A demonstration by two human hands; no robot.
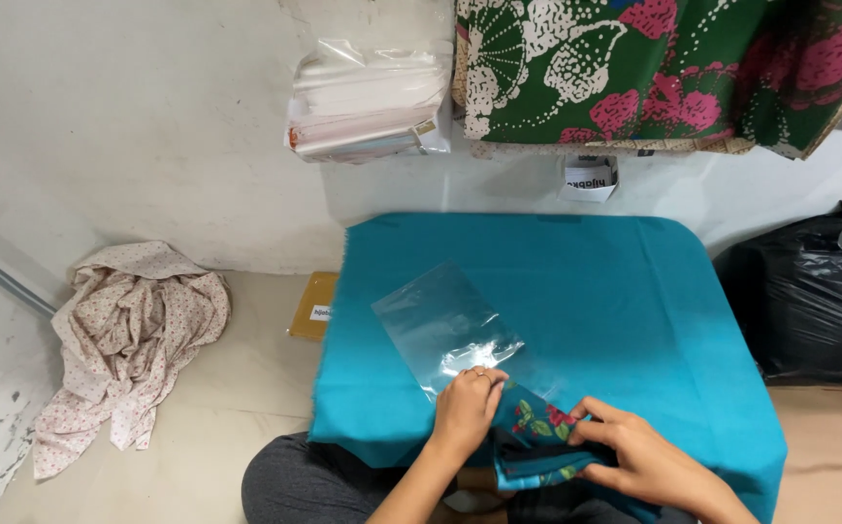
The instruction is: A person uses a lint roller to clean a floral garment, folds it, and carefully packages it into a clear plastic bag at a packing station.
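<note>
holding a folded floral cloth at the near edge of a teal-covered table.
head view: left hand and right hand both grip the cloth (blue, red flowers); clear plastic bag lies flat, touching the left fingertips.

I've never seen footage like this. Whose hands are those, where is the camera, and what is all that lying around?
There is no machine here: a person wears a camera on the head, so you look down at their own two bare hands. The left hand and the right hand both grip a folded teal cloth with a red flower print at the near edge of a low surface covered in plain teal fabric. A clear plastic bag lies on that fabric, its near end under the left hand. On the floor to the left sits a crumpled pale dotted cloth; a black plastic bag is at the right.
</note>
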